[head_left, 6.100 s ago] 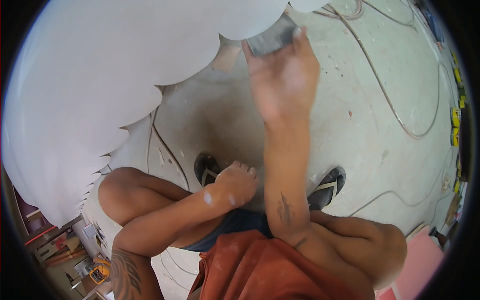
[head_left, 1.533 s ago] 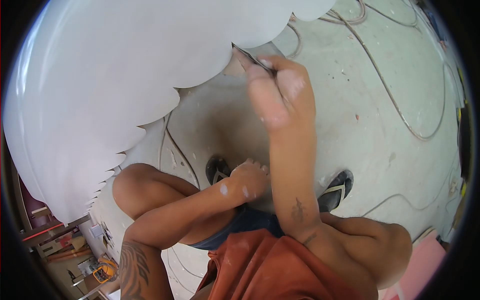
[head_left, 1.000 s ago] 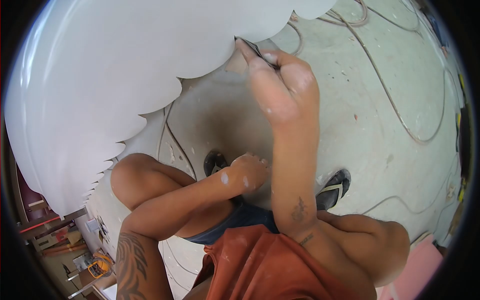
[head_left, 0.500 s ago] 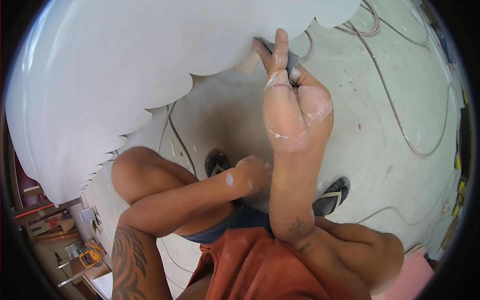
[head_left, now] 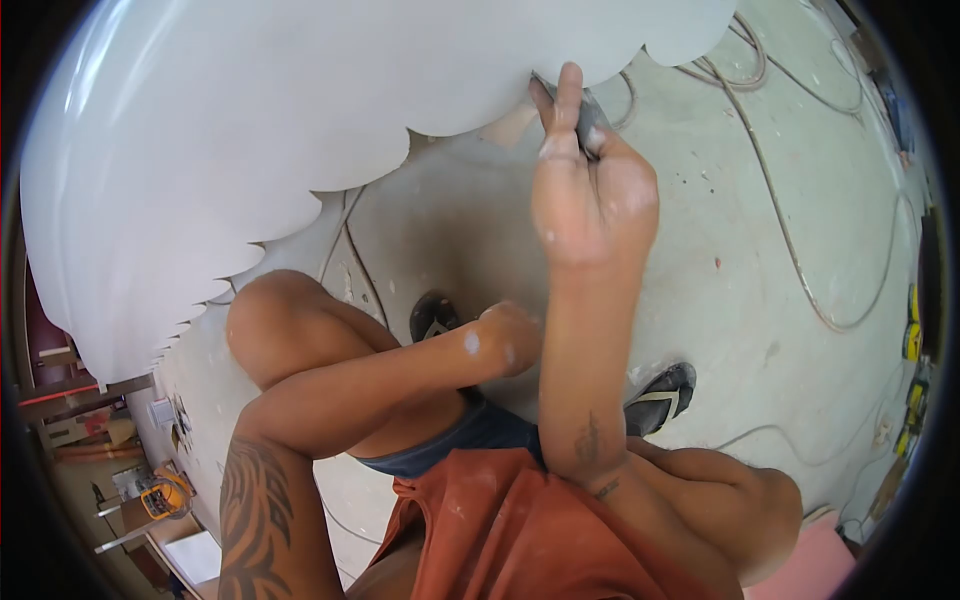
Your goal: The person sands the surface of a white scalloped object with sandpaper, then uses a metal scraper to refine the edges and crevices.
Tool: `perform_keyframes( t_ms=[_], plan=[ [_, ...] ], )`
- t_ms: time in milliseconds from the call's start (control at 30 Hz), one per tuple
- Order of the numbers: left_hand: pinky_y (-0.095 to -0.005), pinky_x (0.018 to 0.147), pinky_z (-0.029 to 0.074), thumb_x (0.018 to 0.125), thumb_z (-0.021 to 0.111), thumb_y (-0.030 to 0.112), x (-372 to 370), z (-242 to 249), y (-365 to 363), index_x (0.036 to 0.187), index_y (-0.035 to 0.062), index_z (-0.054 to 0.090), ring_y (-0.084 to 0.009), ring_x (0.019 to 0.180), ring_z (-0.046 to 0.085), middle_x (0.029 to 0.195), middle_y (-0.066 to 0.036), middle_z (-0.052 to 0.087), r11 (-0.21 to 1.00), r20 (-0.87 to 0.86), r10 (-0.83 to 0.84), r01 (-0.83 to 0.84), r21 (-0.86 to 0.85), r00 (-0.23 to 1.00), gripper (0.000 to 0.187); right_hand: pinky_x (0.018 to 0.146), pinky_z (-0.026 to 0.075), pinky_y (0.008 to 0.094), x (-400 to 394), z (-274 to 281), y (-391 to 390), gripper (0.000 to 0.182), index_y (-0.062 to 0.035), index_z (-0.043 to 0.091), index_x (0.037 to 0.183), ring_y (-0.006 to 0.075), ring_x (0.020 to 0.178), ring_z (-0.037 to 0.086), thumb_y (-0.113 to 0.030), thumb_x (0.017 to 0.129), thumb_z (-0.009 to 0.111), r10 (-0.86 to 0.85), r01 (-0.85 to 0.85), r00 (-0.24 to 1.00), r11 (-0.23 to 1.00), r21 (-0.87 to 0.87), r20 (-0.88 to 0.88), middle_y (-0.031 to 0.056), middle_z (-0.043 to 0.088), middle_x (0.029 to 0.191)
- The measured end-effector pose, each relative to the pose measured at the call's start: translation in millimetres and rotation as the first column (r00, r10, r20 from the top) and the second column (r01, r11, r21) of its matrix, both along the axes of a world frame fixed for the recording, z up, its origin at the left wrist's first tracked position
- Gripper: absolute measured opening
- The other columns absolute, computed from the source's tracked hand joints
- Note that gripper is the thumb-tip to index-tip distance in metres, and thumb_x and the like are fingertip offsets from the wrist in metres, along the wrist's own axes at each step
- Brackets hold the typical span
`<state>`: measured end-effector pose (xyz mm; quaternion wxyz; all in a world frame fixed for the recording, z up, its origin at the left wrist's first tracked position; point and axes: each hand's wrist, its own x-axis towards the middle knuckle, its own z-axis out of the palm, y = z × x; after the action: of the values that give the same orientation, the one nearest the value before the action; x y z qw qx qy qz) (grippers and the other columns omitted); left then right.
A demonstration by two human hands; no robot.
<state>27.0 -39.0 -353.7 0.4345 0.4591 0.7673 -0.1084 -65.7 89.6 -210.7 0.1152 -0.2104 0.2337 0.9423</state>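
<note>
A large white panel with a scalloped edge [head_left: 250, 120] fills the upper left. My right hand [head_left: 597, 185], dusted with white powder, is closed on a folded piece of dark grey sandpaper [head_left: 590, 118], whose tip meets the panel's edge. One finger of that hand stretches up along the panel, and the thumb lies against the sandpaper. My left hand [head_left: 508, 338] hangs curled in front of my knees, a pale smear near its wrist. Its fingers are folded in and mostly out of sight; nothing shows sticking out of it.
Hoses and cables [head_left: 775, 215] lie across the pale floor [head_left: 730, 330] on the right. Dark sandals [head_left: 665, 395] are on my feet. Tools, including a yellow-orange one [head_left: 165, 495], sit at the lower left. A pink sheet [head_left: 815, 555] lies at the lower right.
My right hand and the sandpaper have shifted slightly right in view, along with the panel's edge. My left hand stays curled in nearly the same place.
</note>
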Motion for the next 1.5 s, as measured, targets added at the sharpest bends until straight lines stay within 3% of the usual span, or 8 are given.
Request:
perform_keyframes(
  t_ms=[100, 167, 400, 600, 700, 767, 1400, 1500],
  plan=[
    [-0.0413, 0.092, 0.057, 0.091, 0.068, 0.016, 2.3, -4.5, 0.2, 0.12, 0.007, 0.075, -0.031, 0.115, 0.069, 0.123, -0.012, 0.072, 1.0, 0.011, -0.002, 0.002, 0.014, 1.0, 0.031, 0.118, 0.041, 0.0286, -15.2, -21.9, 1.3, 0.046, 0.0183, 0.033, 0.151, 0.0265, 0.148, 0.038, -0.004, 0.111, 0.038, 0.168, -0.135, 0.985, 0.693, 0.708, 0.023, 0.0233, 0.036, 0.162],
    [-0.0415, 0.092, 0.057, 0.091, 0.068, 0.016, -1.4, -2.8, -0.7, 0.12, 0.0072, 0.075, -0.0309, 0.115, 0.069, 0.123, -0.012, 0.072, 1.0, 0.009, -0.01, 0.01, 0.014, 1.0, 0.031, 0.124, 0.039, 0.0322, -2.1, 9.2, 6.7, 0.045, 0.0196, 0.03, 0.151, 0.033, 0.151, 0.034, 0.002, 0.11, 0.032, -0.023, 0.022, 1.0, 0.999, -0.024, -0.011, 0.0242, 0.027, 0.165],
    [-0.0419, 0.092, 0.057, 0.091, 0.068, 0.016, -1.1, -6.3, -2.8, 0.121, 0.0076, 0.075, -0.0309, 0.116, 0.069, 0.123, -0.011, 0.072, 1.0, 0.027, 0.008, -0.008, 0.01, 1.0, 0.032, 0.125, 0.041, 0.034, -15.3, -29.8, -0.4, 0.05, 0.0162, 0.02, 0.156, 0.0305, 0.154, 0.025, 0.003, 0.109, 0.031, 0.002, 0.042, 0.993, 0.933, 0.357, -0.122, 0.0258, 0.024, 0.166],
    [-0.0423, 0.091, 0.057, 0.091, 0.068, 0.016, -4.3, 2.2, -4.5, 0.121, 0.0079, 0.075, -0.0308, 0.117, 0.069, 0.124, -0.011, 0.072, 1.0, 0.023, -0.013, 0.013, 0.0, 1.0, 0.032, 0.123, 0.043, 0.0353, -13.4, -18.2, 0.8, 0.054, 0.0114, 0.016, 0.159, 0.0304, 0.155, 0.025, 0.0, 0.109, 0.031, -0.072, 0.071, 0.994, 0.997, -0.018, -0.078, 0.0233, 0.022, 0.167],
    [-0.0425, 0.091, 0.057, 0.091, 0.068, 0.016, -5.7, -1.0, -3.9, 0.121, 0.0081, 0.075, -0.0308, 0.117, 0.069, 0.124, -0.01, 0.072, 1.0, 0.023, -0.024, 0.024, -0.003, 0.999, 0.032, 0.124, 0.044, 0.0364, -9.7, -30.9, 8.4, 0.055, 0.0107, 0.015, 0.16, 0.0312, 0.154, 0.025, 0.0, 0.109, 0.033, 0.217, -0.202, 0.966, 0.284, 0.937, 0.142, 0.0225, 0.021, 0.168],
    [-0.0426, 0.091, 0.057, 0.091, 0.069, 0.015, -6.3, -3.4, -1.5, 0.121, 0.0083, 0.075, -0.0308, 0.118, 0.069, 0.124, -0.01, 0.072, 1.0, 0.021, -0.012, 0.012, -0.006, 1.0, 0.032, 0.123, 0.044, 0.0371, 7.0, 5.6, 3.7, 0.053, 0.0121, 0.017, 0.158, 0.0324, 0.153, 0.027, 0.001, 0.108, 0.032, -0.073, 0.051, 0.988, 0.985, -0.162, -0.135, 0.0234, 0.02, 0.168],
    [-0.0413, 0.101, 0.049, 0.094, 0.064, 0.017, -23.5, 47.8, 3.1, 0.124, 0.0073, 0.072, -0.03, 0.121, 0.066, 0.129, -0.014, 0.068, 0.987, 0.062, -0.151, 0.154, -0.04, 0.987, 0.033, 0.115, 0.049, 0.0324, -1.0, -10.2, 18.9, 0.046, 0.0265, 0.035, 0.136, 0.0275, 0.14, 0.043, -0.007, 0.107, 0.049, 0.02, -0.018, 0.993, 1.0, 0.017, -0.118, 0.0291, 0.044, 0.144],
    [-0.0406, 0.099, 0.05, 0.093, 0.065, 0.017, -22.0, 45.0, 1.0, 0.123, 0.009, 0.073, -0.0288, 0.119, 0.067, 0.128, -0.013, 0.069, 0.987, 0.05, -0.159, 0.159, -0.001, 0.986, 0.032, 0.114, 0.051, 0.0321, -6.6, -20.7, 24.7, 0.041, 0.0267, 0.039, 0.129, 0.0231, 0.131, 0.045, -0.006, 0.107, 0.048, 0.162, -0.082, 0.978, 0.876, 0.475, -0.13, 0.0271, 0.049, 0.132]
  ],
)
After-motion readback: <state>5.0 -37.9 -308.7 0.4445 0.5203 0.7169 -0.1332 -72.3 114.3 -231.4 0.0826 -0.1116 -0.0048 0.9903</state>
